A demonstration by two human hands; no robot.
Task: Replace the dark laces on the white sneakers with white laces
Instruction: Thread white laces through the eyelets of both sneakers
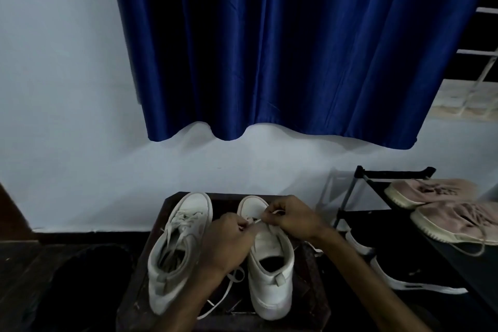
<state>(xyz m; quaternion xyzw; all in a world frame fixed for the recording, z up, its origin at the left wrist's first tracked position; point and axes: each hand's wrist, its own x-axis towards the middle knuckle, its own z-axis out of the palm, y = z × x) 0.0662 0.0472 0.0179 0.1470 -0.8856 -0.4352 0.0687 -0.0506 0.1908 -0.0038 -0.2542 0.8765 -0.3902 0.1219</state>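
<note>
Two white sneakers stand on a dark wooden stool [134, 288], toes pointing away from me. The left sneaker [172, 250] is laced with a pale lace that hangs loose over its tongue. Both hands work over the front of the right sneaker [269, 272]. My left hand [229, 242] pinches a white lace [256, 221] near the eyelets. My right hand [291, 218] pinches the same lace from the other side. More white lace [229, 288] trails down onto the stool between the shoes. My hands hide the right shoe's eyelets.
A black shoe rack [377, 178] stands at the right with a pair of pink sneakers [444, 205] on top. White strips [404, 283] lie on the dark floor beside the rack. A blue curtain [296, 48] hangs on the wall behind. A dark round object [89, 277] sits at the left.
</note>
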